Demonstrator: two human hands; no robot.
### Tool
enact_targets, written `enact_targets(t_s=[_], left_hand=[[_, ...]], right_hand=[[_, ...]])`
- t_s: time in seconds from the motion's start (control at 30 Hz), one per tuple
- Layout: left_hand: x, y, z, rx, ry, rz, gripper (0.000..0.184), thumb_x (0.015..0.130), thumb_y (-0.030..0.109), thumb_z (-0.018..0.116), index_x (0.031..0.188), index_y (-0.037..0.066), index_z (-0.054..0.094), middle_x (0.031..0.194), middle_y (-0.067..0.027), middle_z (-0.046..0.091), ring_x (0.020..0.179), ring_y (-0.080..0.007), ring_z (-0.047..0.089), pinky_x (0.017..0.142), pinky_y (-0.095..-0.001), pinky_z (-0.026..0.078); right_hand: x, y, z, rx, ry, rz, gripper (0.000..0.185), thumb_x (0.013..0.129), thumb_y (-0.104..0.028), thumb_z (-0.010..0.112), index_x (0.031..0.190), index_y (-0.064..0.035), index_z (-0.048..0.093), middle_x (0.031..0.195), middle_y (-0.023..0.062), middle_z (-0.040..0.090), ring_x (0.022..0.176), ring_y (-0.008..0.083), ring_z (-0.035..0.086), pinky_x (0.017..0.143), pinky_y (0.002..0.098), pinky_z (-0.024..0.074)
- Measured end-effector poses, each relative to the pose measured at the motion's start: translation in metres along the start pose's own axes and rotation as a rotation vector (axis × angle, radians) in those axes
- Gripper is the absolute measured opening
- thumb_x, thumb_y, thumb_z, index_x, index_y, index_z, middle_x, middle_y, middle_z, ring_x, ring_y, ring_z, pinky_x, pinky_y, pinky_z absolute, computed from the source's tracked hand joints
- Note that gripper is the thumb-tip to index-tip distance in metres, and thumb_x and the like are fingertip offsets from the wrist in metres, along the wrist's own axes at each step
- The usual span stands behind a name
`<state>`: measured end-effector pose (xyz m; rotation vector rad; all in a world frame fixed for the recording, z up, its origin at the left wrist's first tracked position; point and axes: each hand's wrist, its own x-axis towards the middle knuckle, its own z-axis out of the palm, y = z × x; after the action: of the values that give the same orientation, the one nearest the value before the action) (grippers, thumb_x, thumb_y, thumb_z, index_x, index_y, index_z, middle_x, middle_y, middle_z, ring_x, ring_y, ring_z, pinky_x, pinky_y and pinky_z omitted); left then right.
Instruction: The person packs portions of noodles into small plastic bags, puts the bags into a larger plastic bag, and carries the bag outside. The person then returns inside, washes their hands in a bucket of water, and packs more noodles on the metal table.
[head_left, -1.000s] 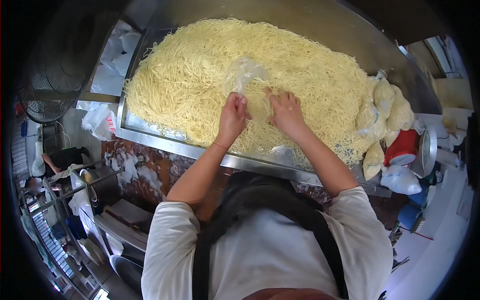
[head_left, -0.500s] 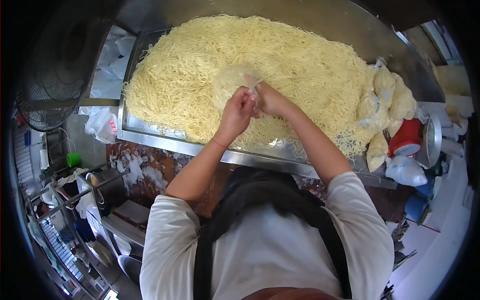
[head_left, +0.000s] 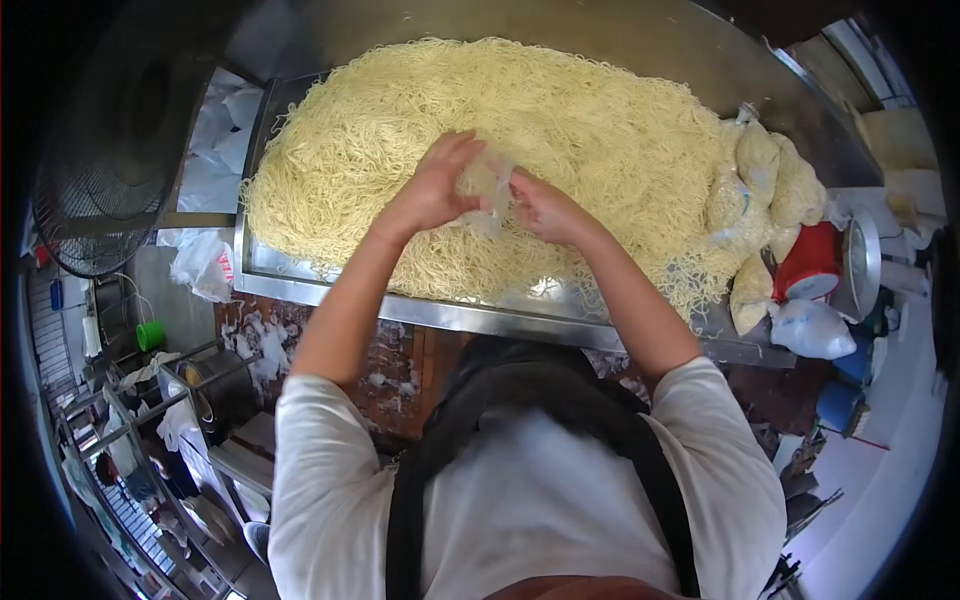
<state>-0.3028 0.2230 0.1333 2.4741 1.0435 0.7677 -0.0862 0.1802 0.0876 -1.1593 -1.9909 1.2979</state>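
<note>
A clear plastic bag (head_left: 490, 190) is between my two hands, above the pile of noodles (head_left: 590, 120). My right hand (head_left: 545, 208) has its fingers closed on the bag's right edge. To the left, my left hand (head_left: 432, 188) is spread in a wide curve, fingers above and thumb below, around the bag's left side. Whether its fingertips touch the plastic is hard to see. What the bag contains is unclear against the noodles behind it. The pale yellow noodles lie loose in a large metal tray (head_left: 440, 313).
Filled bags of noodles (head_left: 760, 180) are heaped at the tray's right end. Beside them are a red container (head_left: 808, 262), a round metal lid (head_left: 862, 262) and a white bag (head_left: 812, 330). A fan (head_left: 100, 200) stands left; a metal rack (head_left: 150, 420) is lower left.
My left hand has moved left and up from the bag's gathered neck, and its fingers have spread. My right hand stays at the bag, slightly further right. The rounded, full bag shape shows less now.
</note>
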Motion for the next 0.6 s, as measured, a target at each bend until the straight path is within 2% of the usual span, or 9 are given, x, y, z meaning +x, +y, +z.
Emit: enact_targets(t_s=[0.07, 0.1, 0.17, 0.23, 0.33, 0.37, 0.47, 0.57, 0.6], left_hand=[[0.009, -0.010, 0.017, 0.350, -0.030, 0.305, 0.056, 0.069, 0.019, 0.083, 0.119, 0.005, 0.061, 0.097, -0.0100, 0.070, 0.089, -0.0319, 0.067, 0.085, -0.0455, 0.052], [0.013, -0.022, 0.036, 0.386, -0.073, 0.371, 0.057, 0.066, 0.019, 0.084, 0.117, 0.005, 0.063, 0.097, -0.0120, 0.070, 0.090, -0.0341, 0.067, 0.085, -0.0464, 0.051], [0.023, -0.032, 0.048, 0.332, -0.274, 0.292, 0.059, 0.063, 0.018, 0.083, 0.117, 0.006, 0.064, 0.098, -0.0152, 0.069, 0.093, -0.0358, 0.066, 0.087, -0.0462, 0.050], [0.032, -0.035, 0.045, 0.155, -0.589, 0.007, 0.059, 0.065, 0.017, 0.080, 0.121, 0.007, 0.063, 0.099, -0.0177, 0.069, 0.097, -0.0347, 0.064, 0.088, -0.0441, 0.050], [0.035, -0.007, -0.002, 0.091, -0.461, -0.228, 0.050, 0.061, 0.010, 0.078, 0.109, 0.001, 0.064, 0.090, -0.0223, 0.067, 0.088, -0.0369, 0.065, 0.079, -0.0430, 0.051], [0.036, 0.003, -0.018, 0.098, -0.449, -0.200, 0.048, 0.061, 0.010, 0.078, 0.106, 0.001, 0.065, 0.087, -0.0223, 0.067, 0.085, -0.0378, 0.065, 0.076, -0.0438, 0.051], [0.041, 0.037, -0.066, 0.146, -0.435, -0.132, 0.042, 0.062, 0.010, 0.077, 0.101, 0.001, 0.065, 0.079, -0.0224, 0.065, 0.076, -0.0402, 0.064, 0.069, -0.0456, 0.051], [0.044, 0.073, -0.110, 0.249, -0.430, -0.107, 0.037, 0.062, 0.009, 0.074, 0.098, 0.001, 0.067, 0.072, -0.0225, 0.064, 0.070, -0.0408, 0.063, 0.066, -0.0460, 0.051], [0.044, 0.079, -0.126, 0.284, -0.414, -0.103, 0.035, 0.063, 0.008, 0.071, 0.097, 0.002, 0.068, 0.071, -0.0227, 0.063, 0.069, -0.0406, 0.063, 0.066, -0.0459, 0.051]], right_hand=[[-0.024, -0.008, -0.006, -0.276, 0.117, 0.039, 0.066, 0.088, 0.004, 0.054, 0.149, -0.0109, 0.034, 0.142, 0.0231, 0.045, 0.118, 0.0337, 0.056, 0.096, 0.0374, 0.0489], [-0.029, -0.004, -0.007, -0.282, 0.116, 0.058, 0.068, 0.087, 0.001, 0.057, 0.150, -0.0108, 0.032, 0.143, 0.0234, 0.043, 0.121, 0.0342, 0.054, 0.098, 0.0378, 0.0474], [-0.039, 0.007, -0.004, -0.285, 0.112, 0.101, 0.075, 0.086, -0.005, 0.063, 0.152, -0.0107, 0.027, 0.145, 0.0239, 0.041, 0.127, 0.0351, 0.049, 0.102, 0.0385, 0.0446], [-0.050, -0.015, 0.000, -0.345, 0.247, 0.153, 0.085, 0.082, -0.011, 0.070, 0.153, -0.0121, 0.024, 0.146, 0.0237, 0.039, 0.131, 0.0358, 0.044, 0.109, 0.0432, 0.0376], [-0.046, -0.032, 0.018, -0.513, 0.447, 0.163, 0.093, 0.075, -0.018, 0.078, 0.151, -0.0067, 0.025, 0.145, 0.0228, 0.040, 0.137, 0.0388, 0.034, 0.114, 0.0534, 0.0259], [-0.040, -0.037, 0.026, -0.580, 0.517, 0.157, 0.095, 0.073, -0.019, 0.080, 0.150, -0.0036, 0.026, 0.144, 0.0224, 0.040, 0.139, 0.0401, 0.031, 0.116, 0.0574, 0.0219], [-0.005, -0.033, 0.041, -0.562, 0.607, 0.061, 0.103, 0.069, -0.018, 0.084, 0.151, -0.0082, 0.023, 0.139, 0.0212, 0.045, 0.134, 0.0367, 0.039, 0.115, 0.0650, 0.0162], [0.019, -0.026, 0.030, -0.484, 0.569, -0.003, 0.091, 0.066, -0.011, 0.084, 0.145, -0.0079, 0.038, 0.128, 0.0189, 0.055, 0.126, 0.0318, 0.050, 0.116, 0.0628, 0.0178], [0.024, -0.023, 0.024, -0.463, 0.535, -0.017, 0.084, 0.068, -0.007, 0.082, 0.142, -0.0093, 0.042, 0.128, 0.0168, 0.056, 0.120, 0.0290, 0.054, 0.114, 0.0589, 0.0241]])
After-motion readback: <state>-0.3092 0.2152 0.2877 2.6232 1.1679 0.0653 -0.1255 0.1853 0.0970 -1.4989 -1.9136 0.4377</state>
